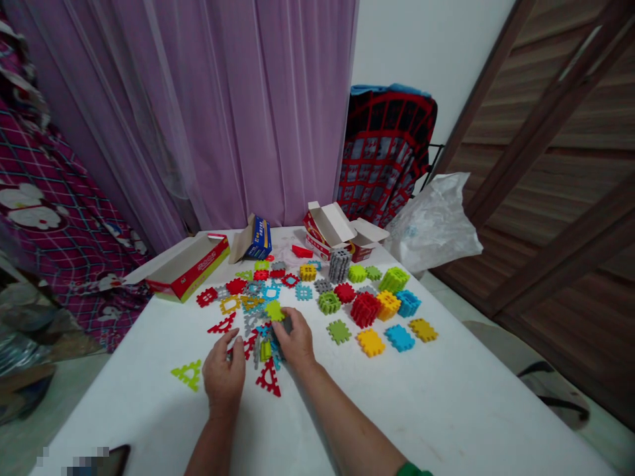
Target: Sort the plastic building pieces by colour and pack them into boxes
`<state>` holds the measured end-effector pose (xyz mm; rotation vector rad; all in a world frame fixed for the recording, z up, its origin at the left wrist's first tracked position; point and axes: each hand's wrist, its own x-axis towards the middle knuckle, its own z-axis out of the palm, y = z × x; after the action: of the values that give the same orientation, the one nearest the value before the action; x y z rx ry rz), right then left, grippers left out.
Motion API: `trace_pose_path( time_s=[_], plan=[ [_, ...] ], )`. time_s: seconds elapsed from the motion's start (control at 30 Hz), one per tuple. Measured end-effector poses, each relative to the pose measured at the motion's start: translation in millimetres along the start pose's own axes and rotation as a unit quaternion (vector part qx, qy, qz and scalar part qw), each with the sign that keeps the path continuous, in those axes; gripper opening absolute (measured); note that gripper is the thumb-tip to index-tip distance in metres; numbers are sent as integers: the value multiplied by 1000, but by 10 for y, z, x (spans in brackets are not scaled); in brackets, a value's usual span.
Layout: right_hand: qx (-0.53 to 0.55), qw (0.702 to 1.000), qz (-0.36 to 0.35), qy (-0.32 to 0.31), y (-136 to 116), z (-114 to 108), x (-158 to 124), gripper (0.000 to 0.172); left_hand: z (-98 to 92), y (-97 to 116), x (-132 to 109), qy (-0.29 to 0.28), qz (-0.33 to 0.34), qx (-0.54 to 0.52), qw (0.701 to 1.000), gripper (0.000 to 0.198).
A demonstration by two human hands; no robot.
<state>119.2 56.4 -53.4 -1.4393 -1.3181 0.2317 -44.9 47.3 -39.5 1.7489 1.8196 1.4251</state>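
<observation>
- Head view: the right hand (297,340) closes its fingers round a half-built cluster (266,348) of clip-together pieces, likely steadying it on the table (446,410).
- At the cluster's left edge, the left hand (224,377) touches it; whether it pinches anything, I cannot tell.
- Loose flat pieces (248,299) lie just beyond the grip, within reach; finished cubes (366,309) stand apart to its right.
- Lettering on the red box (191,268) and blue box (260,239) is too small to read.
</observation>
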Motion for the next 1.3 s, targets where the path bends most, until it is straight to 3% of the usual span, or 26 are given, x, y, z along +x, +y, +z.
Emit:
trace_pose_path(
  time_s=[0.23,0.4,0.57,0.77,0.93,1.07,1.3],
  plan=[
    [-108,994,-4,15,148,-215,79,30,-5,24,-6,-21,-46,-22,999,36],
    [-258,965,-15,41,254,-435,5,29,28,-29,-15,-13,-56,-29,998,35],
    [-326,943,-32,62,281,-583,-62,20,37,-27,-15,-24,-63,-33,997,34],
    [-347,937,14,41,231,-615,-42,25,1,42,-8,-45,-99,-39,993,38],
    [-339,939,-33,42,163,-684,-80,15,-6,51,-3,-52,-103,-41,993,39],
    [-332,939,-88,-13,96,-715,-93,12,-5,45,-8,-48,-98,-38,993,38],
    [-349,935,-47,-28,77,-704,-66,12,13,27,-8,-44,-94,-56,993,39]
  ],
)
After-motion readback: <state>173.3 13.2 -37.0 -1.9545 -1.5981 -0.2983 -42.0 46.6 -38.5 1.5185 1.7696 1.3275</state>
